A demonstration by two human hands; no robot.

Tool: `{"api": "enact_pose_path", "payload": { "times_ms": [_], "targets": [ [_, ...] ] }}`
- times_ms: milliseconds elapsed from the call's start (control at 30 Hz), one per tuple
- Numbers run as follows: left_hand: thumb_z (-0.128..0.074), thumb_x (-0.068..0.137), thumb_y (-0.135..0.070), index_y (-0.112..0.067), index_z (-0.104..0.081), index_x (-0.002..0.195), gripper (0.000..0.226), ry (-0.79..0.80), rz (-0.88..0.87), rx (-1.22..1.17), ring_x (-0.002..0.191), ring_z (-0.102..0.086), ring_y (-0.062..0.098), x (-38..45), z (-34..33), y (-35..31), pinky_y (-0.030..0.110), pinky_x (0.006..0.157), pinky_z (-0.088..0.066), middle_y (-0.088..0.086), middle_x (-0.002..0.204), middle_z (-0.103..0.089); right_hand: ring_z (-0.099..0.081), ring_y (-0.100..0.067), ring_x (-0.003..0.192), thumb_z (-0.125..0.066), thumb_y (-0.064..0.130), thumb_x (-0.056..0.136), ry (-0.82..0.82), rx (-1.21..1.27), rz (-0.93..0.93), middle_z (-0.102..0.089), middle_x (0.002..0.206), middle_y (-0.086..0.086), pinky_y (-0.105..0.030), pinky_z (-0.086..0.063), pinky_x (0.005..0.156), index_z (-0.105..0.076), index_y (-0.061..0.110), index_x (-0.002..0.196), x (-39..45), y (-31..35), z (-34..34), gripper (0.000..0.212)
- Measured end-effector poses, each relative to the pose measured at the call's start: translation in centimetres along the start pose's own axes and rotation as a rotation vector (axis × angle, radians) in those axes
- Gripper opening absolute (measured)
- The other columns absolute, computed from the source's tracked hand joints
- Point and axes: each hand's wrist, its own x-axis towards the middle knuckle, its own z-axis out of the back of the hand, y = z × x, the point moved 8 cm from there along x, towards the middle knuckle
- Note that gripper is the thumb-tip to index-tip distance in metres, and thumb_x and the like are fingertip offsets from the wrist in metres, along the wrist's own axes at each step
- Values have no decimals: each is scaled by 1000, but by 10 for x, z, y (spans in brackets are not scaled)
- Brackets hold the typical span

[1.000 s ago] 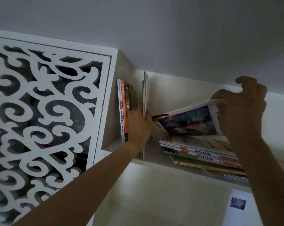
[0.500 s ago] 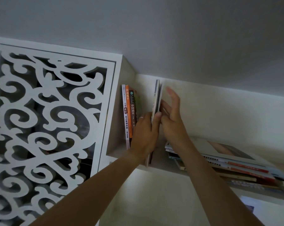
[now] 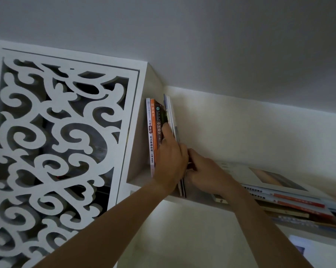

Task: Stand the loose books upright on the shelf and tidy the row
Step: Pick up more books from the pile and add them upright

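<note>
Three books stand upright at the shelf's left end, with a white spine [image 3: 149,132], an orange spine [image 3: 153,117] and a dark brown spine [image 3: 158,120]. Right beside them stand two or three thin books [image 3: 171,115]. My left hand [image 3: 171,159] grips the thin books' front edge, its index finger stretched up along them. My right hand [image 3: 203,172] holds their lower part from the right, with its fingertips hidden behind my left hand. A stack of several loose books [image 3: 279,198] lies flat on the shelf to the right.
The white shelf board [image 3: 200,203] sits high, close under the grey ceiling. A white carved lattice panel [image 3: 57,142] closes off the left side. A gap of bare shelf lies between the upright row and the flat stack. A small picture [image 3: 298,250] hangs lower right.
My right hand lifted a picture book off the stack, stood it against the thin book held by my left hand, then slid down to the books' lower part. The thin books now stand against the row.
</note>
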Motion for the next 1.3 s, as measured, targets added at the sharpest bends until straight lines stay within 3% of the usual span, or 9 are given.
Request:
{"api": "enact_pose_path", "payload": {
  "times_ms": [133,267,400,533,700,800,900,1100,1300],
  "targets": [
    [-50,105,-19,4,-36,143,47,30,-63,186,72,-69,25,7,-12,2,23,63,-55,22,97,-69,-64,-21,97,-61,20,87,110,-171,36,-68,107,-5,-42,-54,88,-38,20,142,0,2,-15,60],
    [-35,109,-11,8,-36,143,38,84,-12,292,89,-69,28,7,-12,8,32,75,-59,34,137,-46,-65,-14,104,-76,35,81,125,-176,58,-69,117,3,-38,-56,91,-50,23,133,1,3,-14,60],
    [-52,104,-23,-11,-21,155,62,-6,-87,330,76,-74,26,2,-1,-5,37,67,-63,19,99,-72,-66,-7,94,-80,45,81,73,-194,90,-72,114,7,-28,-55,85,-57,23,129,-6,8,-13,57],
    [-49,105,-22,-13,-12,160,66,56,-58,327,85,-71,29,-1,-5,-6,43,80,-62,23,112,-67,-69,-14,93,-75,48,83,24,-219,81,-74,109,4,-36,-52,93,-56,22,127,-8,5,-13,55],
    [-43,108,-15,-12,-18,152,51,46,-84,292,77,-71,25,0,4,-11,38,75,-62,26,119,-62,-67,-11,97,-77,40,82,-158,-50,104,-69,123,3,-34,-54,90,-34,28,149,-2,11,-4,81],
    [-49,107,-18,-24,-8,152,61,-27,-114,214,84,-75,34,-8,15,-21,48,79,-64,26,111,-70,-60,-21,117,-61,65,73,-229,-164,80,-59,135,2,-55,-41,107,-30,35,148,6,7,-17,87],
    [-42,108,-24,-15,-14,160,60,-82,-88,187,88,-74,36,-11,33,-19,51,80,-63,23,115,-71,-39,-27,140,-64,62,77,-207,-233,94,-38,152,0,-56,-27,117,-24,38,151,4,9,-35,87],
    [-45,104,-10,-11,-21,156,57,-224,-102,190,67,-70,28,-15,73,-21,44,57,-62,19,101,-72,-54,-20,124,-73,35,83,-2,65,257,-30,148,7,-43,-51,103,-14,42,152,-14,39,-46,92],
    [-46,104,-15,-12,-24,161,61,-215,-126,282,61,-62,20,-8,74,-29,39,58,-60,13,97,-73,-51,-14,127,-78,50,74,14,248,184,-25,151,10,-34,-51,102,-9,41,155,-11,38,-48,106]
  ]
}}
